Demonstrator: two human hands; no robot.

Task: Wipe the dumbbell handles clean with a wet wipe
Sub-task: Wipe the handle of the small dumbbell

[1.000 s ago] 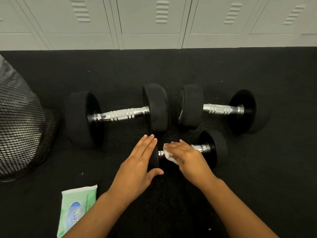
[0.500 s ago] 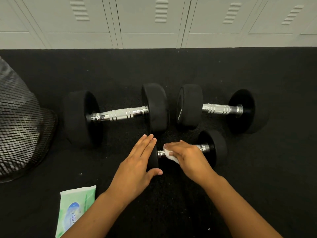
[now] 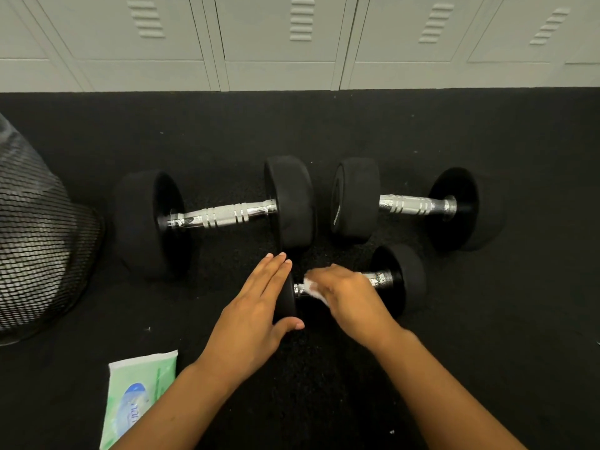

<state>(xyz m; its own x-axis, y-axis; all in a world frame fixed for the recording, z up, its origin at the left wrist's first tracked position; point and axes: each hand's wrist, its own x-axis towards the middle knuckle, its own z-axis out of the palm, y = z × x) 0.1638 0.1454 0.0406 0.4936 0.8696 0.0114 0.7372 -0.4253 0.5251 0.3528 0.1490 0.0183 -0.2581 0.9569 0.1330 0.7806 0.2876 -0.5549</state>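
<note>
Three black dumbbells with chrome handles lie on the dark floor. The small dumbbell (image 3: 401, 276) is nearest me. My left hand (image 3: 256, 316) rests flat over its left weight, thumb hooked round the near edge. My right hand (image 3: 349, 295) covers the handle and presses a white wet wipe (image 3: 311, 287) against it; only the handle's right end shows. Behind it lie a large dumbbell (image 3: 224, 214) on the left and a medium dumbbell (image 3: 412, 204) on the right, both untouched.
A green pack of wet wipes (image 3: 136, 394) lies on the floor at the lower left. A black mesh bin (image 3: 35, 235) stands at the left edge. Grey lockers (image 3: 279, 43) line the back.
My right hand has slid slightly along the small dumbbell's handle with the wipe. My left hand stays on the left weight.
</note>
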